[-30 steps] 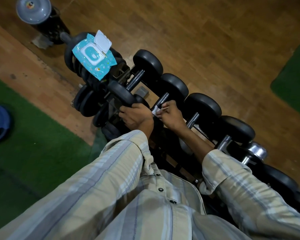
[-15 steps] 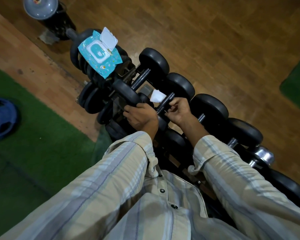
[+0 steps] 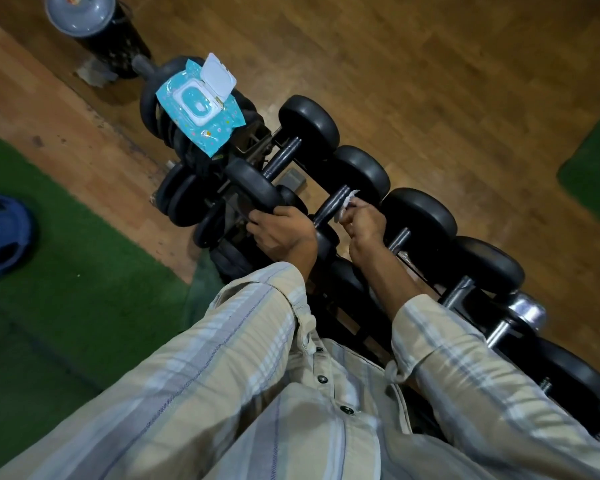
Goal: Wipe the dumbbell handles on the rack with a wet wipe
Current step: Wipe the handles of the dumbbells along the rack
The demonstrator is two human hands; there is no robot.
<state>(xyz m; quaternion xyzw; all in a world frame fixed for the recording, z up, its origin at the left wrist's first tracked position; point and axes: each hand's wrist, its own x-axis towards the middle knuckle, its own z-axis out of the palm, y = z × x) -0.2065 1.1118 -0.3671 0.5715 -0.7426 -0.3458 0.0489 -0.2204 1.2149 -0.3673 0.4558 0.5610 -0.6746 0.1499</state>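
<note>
A row of black dumbbells lies across a dark rack (image 3: 253, 147), running from upper left to lower right. My right hand (image 3: 362, 225) is shut on a white wet wipe (image 3: 347, 204) pressed against the right side of the second dumbbell's dark handle (image 3: 333, 202). My left hand (image 3: 281, 230) grips the near black head of that dumbbell, which it mostly hides. The first dumbbell's handle (image 3: 281, 157) lies bare just beyond. A teal wet wipe pack (image 3: 200, 107) with its white lid flipped up rests on stacked weight plates at the rack's far end.
Further dumbbells (image 3: 416, 216) and a chrome one (image 3: 527, 310) continue to the lower right. A blue weight plate (image 3: 0, 233) lies on green turf at left. A dark bin with a grey lid (image 3: 80, 12) stands at top left. Wooden floor spreads beyond the rack.
My right hand has slid the wipe along the second dumbbell's handle, from its left side to its right side. My left hand keeps its hold on the near head.
</note>
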